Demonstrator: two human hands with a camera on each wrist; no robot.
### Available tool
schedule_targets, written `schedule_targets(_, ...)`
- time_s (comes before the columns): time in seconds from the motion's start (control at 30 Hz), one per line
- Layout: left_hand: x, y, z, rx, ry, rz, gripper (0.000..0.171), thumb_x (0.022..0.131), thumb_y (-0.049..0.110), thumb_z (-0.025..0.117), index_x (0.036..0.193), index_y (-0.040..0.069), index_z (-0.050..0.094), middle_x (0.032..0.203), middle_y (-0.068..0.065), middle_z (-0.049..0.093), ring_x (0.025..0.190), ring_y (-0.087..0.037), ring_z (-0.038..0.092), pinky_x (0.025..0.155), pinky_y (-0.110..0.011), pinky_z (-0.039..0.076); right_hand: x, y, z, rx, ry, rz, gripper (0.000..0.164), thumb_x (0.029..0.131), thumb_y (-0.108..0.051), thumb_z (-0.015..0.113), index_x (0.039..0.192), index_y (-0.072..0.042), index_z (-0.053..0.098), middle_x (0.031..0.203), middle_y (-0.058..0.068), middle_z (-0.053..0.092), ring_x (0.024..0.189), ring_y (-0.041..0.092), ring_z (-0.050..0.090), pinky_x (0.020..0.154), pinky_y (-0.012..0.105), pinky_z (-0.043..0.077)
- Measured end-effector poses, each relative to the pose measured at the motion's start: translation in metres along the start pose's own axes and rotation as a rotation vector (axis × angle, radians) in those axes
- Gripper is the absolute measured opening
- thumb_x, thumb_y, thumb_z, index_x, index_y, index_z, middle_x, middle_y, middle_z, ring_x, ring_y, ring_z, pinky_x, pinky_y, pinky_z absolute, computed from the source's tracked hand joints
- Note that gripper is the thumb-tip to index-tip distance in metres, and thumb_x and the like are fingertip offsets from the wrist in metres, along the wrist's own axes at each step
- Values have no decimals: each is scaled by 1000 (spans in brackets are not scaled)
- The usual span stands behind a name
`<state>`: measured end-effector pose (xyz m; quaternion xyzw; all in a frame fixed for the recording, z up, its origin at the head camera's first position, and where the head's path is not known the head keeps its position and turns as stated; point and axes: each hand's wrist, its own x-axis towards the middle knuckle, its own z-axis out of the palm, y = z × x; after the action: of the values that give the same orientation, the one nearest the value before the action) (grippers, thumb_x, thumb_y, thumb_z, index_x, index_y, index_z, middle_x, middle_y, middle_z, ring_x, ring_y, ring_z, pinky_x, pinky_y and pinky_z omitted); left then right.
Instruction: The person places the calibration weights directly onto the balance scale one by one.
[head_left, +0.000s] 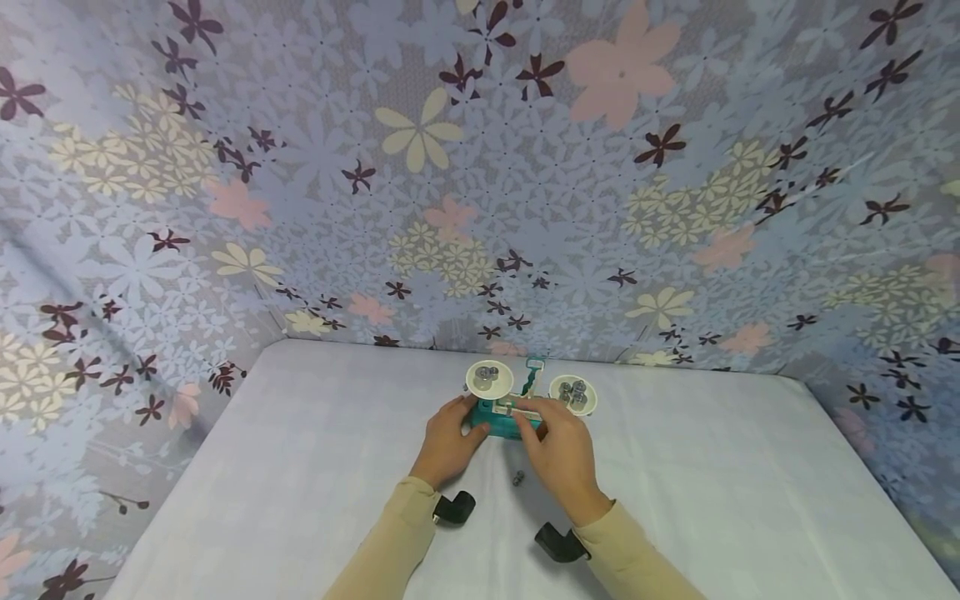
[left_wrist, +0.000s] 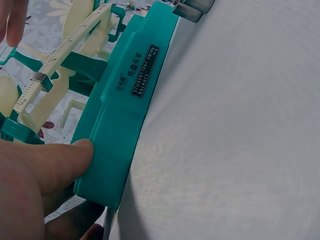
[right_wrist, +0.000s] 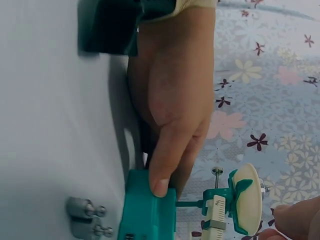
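The balance base (left_wrist: 112,145) seems to be made of green plastic, smooth and with a soft shine, while the beam (left_wrist: 65,49) and the pan (right_wrist: 248,205) look like smooth cream plastic, and the slider (left_wrist: 38,77) has a metallic gleam. The small weights (right_wrist: 81,228) appear to be polished, shiny metal. The bench (head_left: 712,467) has a surface like matt white cloth, lightly wrinkled, the sleeves (head_left: 393,529) are of matt beige cloth, and the wrist mounts (head_left: 457,507) resemble smooth black plastic.

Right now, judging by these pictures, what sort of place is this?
Probably a makeshift practice or demonstration space: a tray balance stands on a white-covered table before a floral-patterned backdrop.
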<state>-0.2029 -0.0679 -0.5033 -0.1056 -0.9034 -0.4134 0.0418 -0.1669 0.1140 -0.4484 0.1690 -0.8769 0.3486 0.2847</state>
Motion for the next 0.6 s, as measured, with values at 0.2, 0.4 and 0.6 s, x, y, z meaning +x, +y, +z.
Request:
schedule_targets(0.2, 0, -1, 2, -5, 0, -13, 54, 97, 22, 66, 143, -1, 53, 142, -24, 54, 137, -41, 44, 113, -60, 34, -11, 1, -1, 48, -27, 23, 15, 85, -8, 81, 100, -7, 77, 94, 2, 72, 54, -1, 48, 46, 20, 41)
schedule_targets(0.4, 0, -1, 3, -8, 4, -13, 54, 96, 22, 67, 143, -1, 53, 142, -24, 55, 138, -41, 44, 113, -60, 35, -21, 1, -2, 86, -72, 87, 15, 86, -8, 80, 100, -7, 77, 94, 3, 72, 58, 0, 51, 48, 20, 44)
schedule_targets(0.6, 0, -1, 3, -2, -1, -22, 54, 97, 22, 66, 144, 0, 52, 143, -23, 54, 138, -41, 44, 113, -58, 36, -29, 4, -3, 113, -119, 146, 15, 85, -7, 80, 100, -9, 77, 91, 2, 71, 58, 0, 53, 47, 20, 45)
